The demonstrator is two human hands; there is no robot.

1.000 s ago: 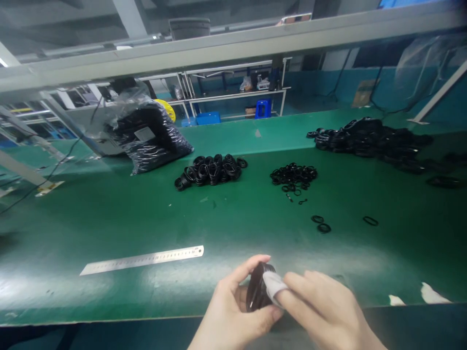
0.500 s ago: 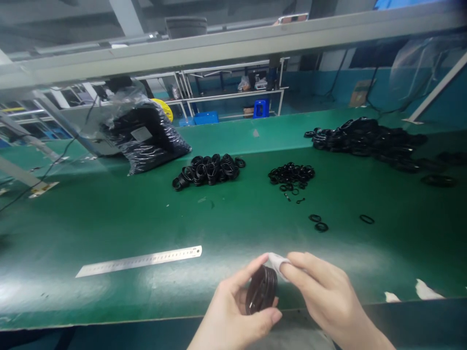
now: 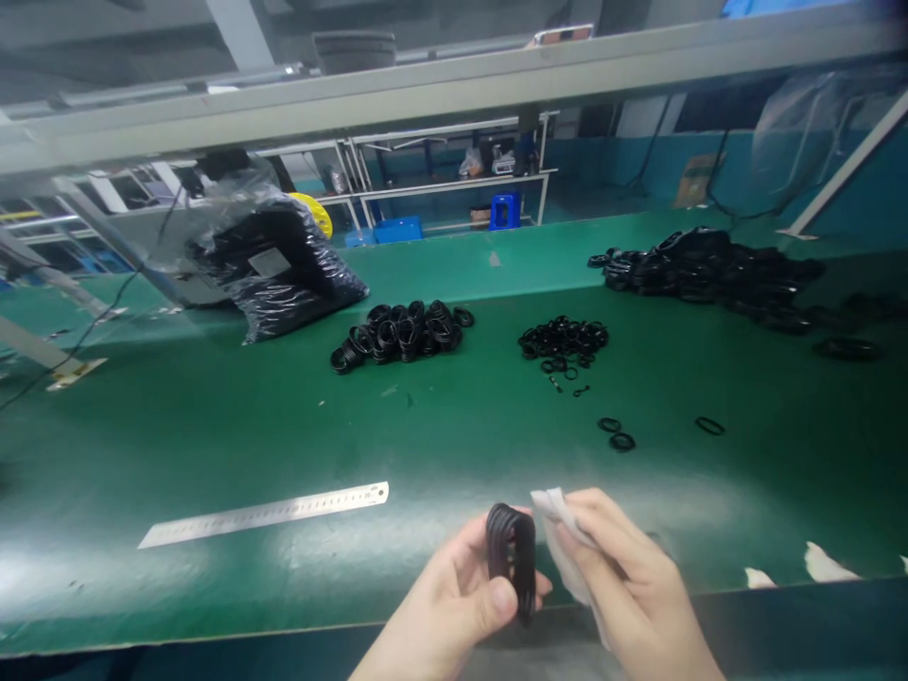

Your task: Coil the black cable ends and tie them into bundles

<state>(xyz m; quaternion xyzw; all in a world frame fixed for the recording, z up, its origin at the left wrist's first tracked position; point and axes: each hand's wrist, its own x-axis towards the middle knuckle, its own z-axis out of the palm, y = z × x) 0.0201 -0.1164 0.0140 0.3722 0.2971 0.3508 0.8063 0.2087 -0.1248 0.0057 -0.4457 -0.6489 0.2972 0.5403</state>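
Note:
My left hand [image 3: 454,586] is closed on a stack of black rubber rings [image 3: 512,558], thumb on the near side and fingers behind. Close by on the right, my right hand [image 3: 631,567] pinches a thin white cloth [image 3: 566,544] that hangs down from the fingers. A small gap separates the cloth from the rings. Beyond the hands, two small black rings [image 3: 622,442] lie on the green table [image 3: 454,426], with a single thin ring [image 3: 710,426] farther right.
A steel ruler [image 3: 270,515] lies at left. Farther back are stacked black rings [image 3: 401,336], a heap of smaller rings [image 3: 564,340] and a large dark pile [image 3: 709,270]. A plastic bag of black items [image 3: 284,270] stands back left. A shelf beam [image 3: 426,95] crosses above.
My left hand has turned the ring stack, which now shows its grooved edge. My right hand has drawn back slightly from it, and more of the cloth hangs visible.

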